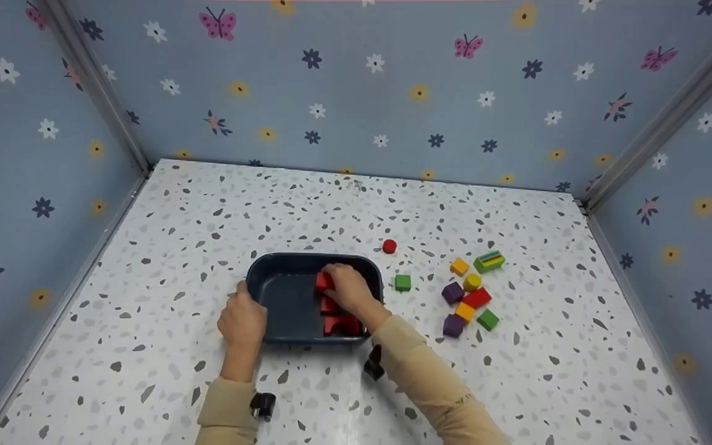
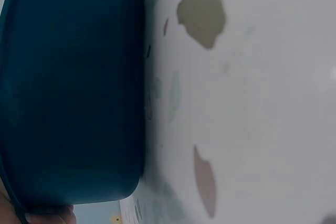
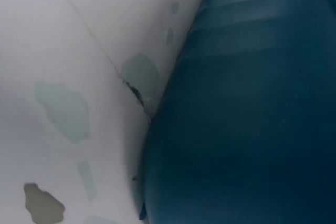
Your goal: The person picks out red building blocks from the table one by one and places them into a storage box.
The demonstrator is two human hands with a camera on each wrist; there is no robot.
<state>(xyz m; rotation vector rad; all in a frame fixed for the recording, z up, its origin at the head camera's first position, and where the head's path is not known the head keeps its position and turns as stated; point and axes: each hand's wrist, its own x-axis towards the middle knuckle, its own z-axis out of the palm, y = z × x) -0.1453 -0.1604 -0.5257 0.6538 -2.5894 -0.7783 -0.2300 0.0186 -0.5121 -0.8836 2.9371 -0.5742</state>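
Blocks (image 1: 476, 299) strewn right of tray (image 1: 285, 303), left hand (image 1: 243, 318) gripping it — right hand (image 1: 350, 288) pinching red block (image 1: 323, 282)

Inside the tray (image 1: 289, 300), passing room lies left; red blocks (image 1: 331, 325) and the right grip (image 1: 348, 288) bar the right. On the desk (image 1: 425, 312), a gap parts 1 green block (image 1: 402, 283) from clustered blocks (image 1: 477, 298).

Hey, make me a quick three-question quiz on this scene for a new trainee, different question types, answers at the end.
1. Multiple choice: where is the left hand?
A) Among the loose blocks
B) At the left end of the tray
C) Against the wall

2. True or false: the round red block lies outside the tray.

3. Fill in the blank: the right hand is in the tray, where the visible blocks are all ____.

Key: 1. B; 2. True; 3. Red.
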